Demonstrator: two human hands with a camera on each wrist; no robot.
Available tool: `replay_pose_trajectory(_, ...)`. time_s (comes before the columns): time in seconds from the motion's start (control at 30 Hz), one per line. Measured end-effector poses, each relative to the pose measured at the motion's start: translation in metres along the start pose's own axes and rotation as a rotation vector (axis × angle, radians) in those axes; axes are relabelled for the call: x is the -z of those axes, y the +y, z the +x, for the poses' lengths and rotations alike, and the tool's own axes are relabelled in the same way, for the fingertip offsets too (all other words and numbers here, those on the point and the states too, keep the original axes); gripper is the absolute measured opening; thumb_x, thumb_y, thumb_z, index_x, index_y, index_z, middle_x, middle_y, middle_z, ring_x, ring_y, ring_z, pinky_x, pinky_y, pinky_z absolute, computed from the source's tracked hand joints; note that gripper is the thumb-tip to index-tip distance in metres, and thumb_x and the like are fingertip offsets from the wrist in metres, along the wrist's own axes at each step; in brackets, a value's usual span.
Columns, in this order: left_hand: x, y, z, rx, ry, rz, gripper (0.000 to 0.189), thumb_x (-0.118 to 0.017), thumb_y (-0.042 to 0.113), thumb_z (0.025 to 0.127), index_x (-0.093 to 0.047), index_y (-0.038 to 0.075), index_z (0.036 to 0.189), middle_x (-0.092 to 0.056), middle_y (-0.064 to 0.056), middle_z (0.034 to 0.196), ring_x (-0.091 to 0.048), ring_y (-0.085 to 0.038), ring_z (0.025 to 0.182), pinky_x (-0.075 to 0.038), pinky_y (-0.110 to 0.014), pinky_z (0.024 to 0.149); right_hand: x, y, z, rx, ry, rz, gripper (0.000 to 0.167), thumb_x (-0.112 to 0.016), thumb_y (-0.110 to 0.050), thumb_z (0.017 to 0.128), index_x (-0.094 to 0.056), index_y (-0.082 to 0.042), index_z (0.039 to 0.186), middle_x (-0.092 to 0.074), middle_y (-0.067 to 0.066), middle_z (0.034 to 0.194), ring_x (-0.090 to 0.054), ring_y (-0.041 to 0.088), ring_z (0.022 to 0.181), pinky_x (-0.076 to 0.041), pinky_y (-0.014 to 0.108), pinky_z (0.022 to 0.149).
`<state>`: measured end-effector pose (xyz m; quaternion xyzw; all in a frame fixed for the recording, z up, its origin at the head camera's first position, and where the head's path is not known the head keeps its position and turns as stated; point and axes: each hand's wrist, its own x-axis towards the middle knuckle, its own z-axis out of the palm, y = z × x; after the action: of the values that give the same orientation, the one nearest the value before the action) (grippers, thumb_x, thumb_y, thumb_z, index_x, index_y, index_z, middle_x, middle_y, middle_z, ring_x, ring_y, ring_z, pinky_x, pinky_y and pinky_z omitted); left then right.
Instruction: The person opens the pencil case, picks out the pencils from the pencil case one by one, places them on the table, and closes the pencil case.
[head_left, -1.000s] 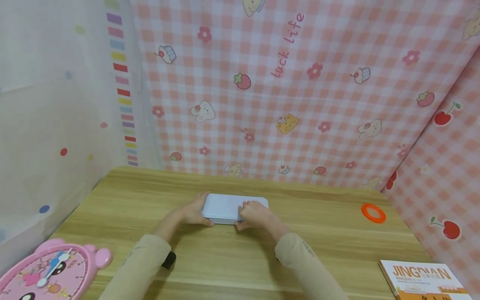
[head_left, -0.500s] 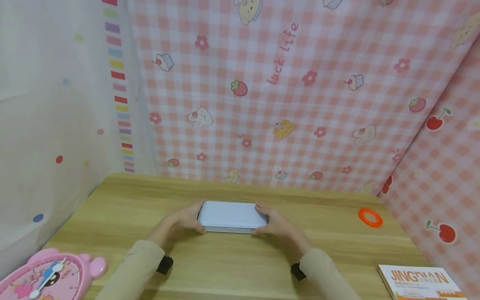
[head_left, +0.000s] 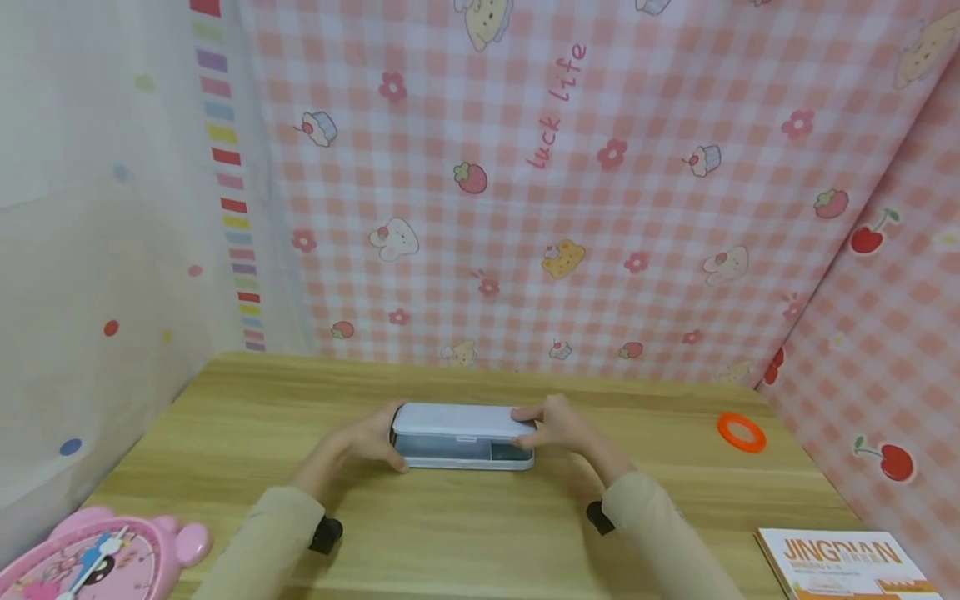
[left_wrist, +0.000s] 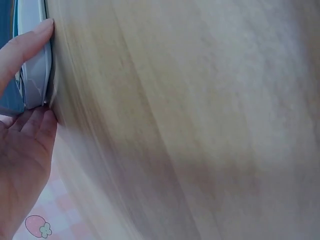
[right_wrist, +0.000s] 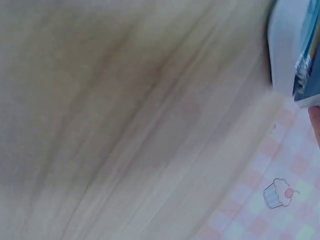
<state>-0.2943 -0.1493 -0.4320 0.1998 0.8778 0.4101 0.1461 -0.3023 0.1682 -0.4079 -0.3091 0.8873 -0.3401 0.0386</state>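
Note:
A white pencil case [head_left: 420, 461] lies lengthwise on the wooden table, its lid [head_left: 453, 419] tilted up at the front over a grey inside. My left hand [head_left: 369, 437] grips the left end, thumb at the front and fingers behind; the left wrist view shows the case's side wall [left_wrist: 36, 80] between that thumb and the fingers. On the right, my right hand [head_left: 561, 432] pinches the raised lid near its corner. The right wrist view catches slim, blurred items [right_wrist: 302, 70] inside the case and just one fingertip [right_wrist: 314, 120] at the lid's edge.
An orange ring [head_left: 742, 432] lies on the table to the right. A white and orange book [head_left: 840, 560] is at the front right, and a pink toy clock [head_left: 135, 546] at the front left. Patterned cloth [head_left: 450, 208] hangs behind the table.
My right hand has moved from the front of the pencil case to its right end and lifted the lid, uncovering the inside. My left hand stays at the left end.

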Motion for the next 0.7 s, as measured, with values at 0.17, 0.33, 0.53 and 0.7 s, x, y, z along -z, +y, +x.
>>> replay_pose_trajectory(0.17,-0.002,-0.003,-0.001,-0.016,0.016,-0.08,0.1,-0.079,-0.005,0.053,-0.018,-0.01,0.134,-0.044,-0.028,0.127,-0.041,-0.039,0.119,-0.027,-0.051,0.107,0.002,0.003,0.004,-0.141,0.126,0.204,0.035,-0.073,-0.027,0.077,-0.07,-0.003,0.101,-0.069,0.022,0.078,-0.036,-0.001,0.046,-0.037,0.016,0.05)
replay_pose_trajectory(0.33,-0.002,-0.003,0.0,-0.052,0.004,-0.125,0.106,-0.078,-0.006,0.053,-0.013,-0.008,0.137,-0.038,-0.03,0.134,-0.033,-0.043,0.127,-0.02,-0.052,0.111,0.0,0.008,0.015,-0.18,0.305,0.284,0.031,-0.063,-0.027,0.085,-0.072,0.003,0.09,-0.07,0.018,0.086,-0.049,0.001,0.061,-0.049,0.021,0.065)
replay_pose_trajectory(0.53,-0.001,-0.001,0.0,-0.067,-0.029,-0.134,0.113,-0.078,-0.007,0.054,-0.006,-0.003,0.141,-0.034,-0.028,0.138,-0.026,-0.043,0.132,-0.015,-0.054,0.112,-0.009,0.027,0.034,-0.125,0.53,0.343,0.033,-0.05,-0.02,0.094,-0.064,0.004,0.111,-0.066,0.023,0.104,-0.065,0.019,0.084,-0.057,0.034,0.071)
replay_pose_trajectory(0.7,-0.002,-0.002,0.0,-0.048,-0.029,-0.128,0.113,-0.078,-0.006,0.056,-0.005,0.0,0.143,-0.034,-0.026,0.139,-0.025,-0.041,0.134,-0.015,-0.053,0.112,-0.038,0.119,0.065,-0.051,0.643,0.241,0.033,-0.055,-0.025,0.092,-0.063,-0.007,0.065,-0.061,0.004,0.059,-0.055,0.011,0.049,-0.047,0.024,0.042)
